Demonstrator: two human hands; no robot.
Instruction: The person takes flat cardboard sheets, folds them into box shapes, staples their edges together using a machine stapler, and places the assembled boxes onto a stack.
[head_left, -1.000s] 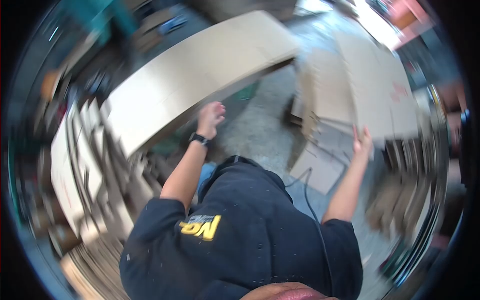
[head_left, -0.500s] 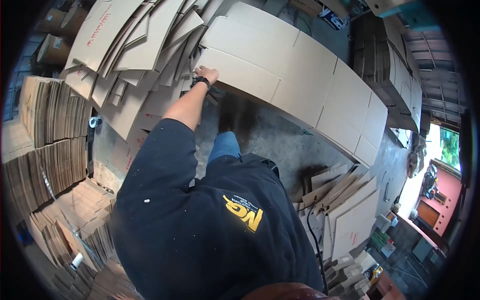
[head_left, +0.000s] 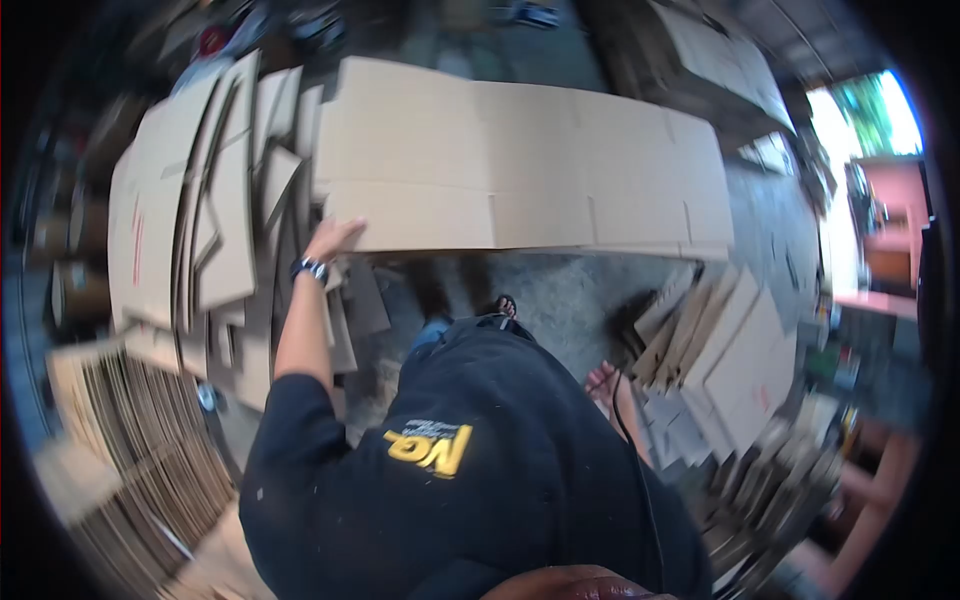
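Observation:
A long flat cardboard sheet (head_left: 540, 160) with creases and slots lies across the view in front of me. My left hand (head_left: 335, 240), with a dark watch at the wrist, is closed on its near left corner. Low beside my body on the right is my right hand (head_left: 605, 385), its fingers slightly blurred and partly crossed by a dark cord; I cannot make out whether it holds anything. Leaning cardboard pieces (head_left: 720, 350) stand just beyond that hand.
Upright cardboard sheets (head_left: 160, 220) lean at the left, above bundled cardboard stacks (head_left: 150, 430). Another cardboard stack (head_left: 720, 60) is at the back right. Grey floor (head_left: 560, 300) shows between my feet and the leaning pieces.
My view has turned, so the long sheet now lies more level across it. My left hand has stayed at the sheet's near left corner. My right hand has come back into view, low at the right.

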